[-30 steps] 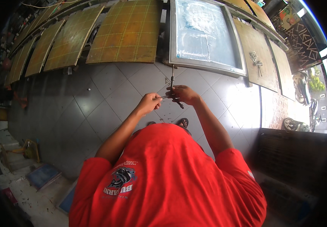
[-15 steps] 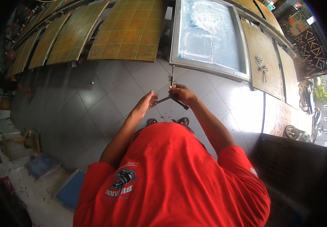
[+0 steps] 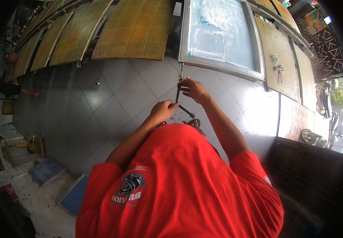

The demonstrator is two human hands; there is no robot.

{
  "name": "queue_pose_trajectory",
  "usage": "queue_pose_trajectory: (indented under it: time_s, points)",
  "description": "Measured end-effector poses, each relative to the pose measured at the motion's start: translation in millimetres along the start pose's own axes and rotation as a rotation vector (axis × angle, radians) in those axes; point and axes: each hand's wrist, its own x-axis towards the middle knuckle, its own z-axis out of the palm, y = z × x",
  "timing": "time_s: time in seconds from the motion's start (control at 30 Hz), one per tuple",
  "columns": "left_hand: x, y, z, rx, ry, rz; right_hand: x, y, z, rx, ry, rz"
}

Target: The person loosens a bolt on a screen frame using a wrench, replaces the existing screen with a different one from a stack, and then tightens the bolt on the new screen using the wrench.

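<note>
A dark emblem [image 3: 132, 182] marks the red short-sleeved shirt [image 3: 183, 174].

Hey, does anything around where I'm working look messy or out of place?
A small white bit lies alone on the grey tiled floor, ahead to your left; it may be dropped litter, but it's too small to identify. The framed panel ahead has patchy white and blue smears, perhaps ordinary residue. Nothing else stands out.
</note>
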Motion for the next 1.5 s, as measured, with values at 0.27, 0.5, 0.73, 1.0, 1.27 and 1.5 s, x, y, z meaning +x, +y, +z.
queue_pose_trajectory:
  time_s: [0.27, 0.5, 0.73, 1.0, 1.27, 1.5]
  points:
    - [-9, -32, 4, -0.12, 0.044, 0.0, 27, 4, 1, -0.06, 0.002, -0.082]
    - [-20, -42, -9, -0.834, 0.032, -0.266, 33, 7, -7, 0.007, -0.029, -0.085]
    - [-21, -44, -17, -1.036, 0.07, -0.314, 21, 3, 22, 0.158, 0.113, -0.033]
    - [-29, -89, -10, -1.122, 0.163, -0.356, 31, 16, 3, 0.253, -0.04, -0.114]
    - [-59, -125, -17, -1.195, 0.27, -0.485, 20, 12, 19, 0.376, -0.037, -0.076]
    - [-74, -126, -21, -1.225, 0.316, -0.572, 35, 20, 10, 0.245, 0.107, -0.079]
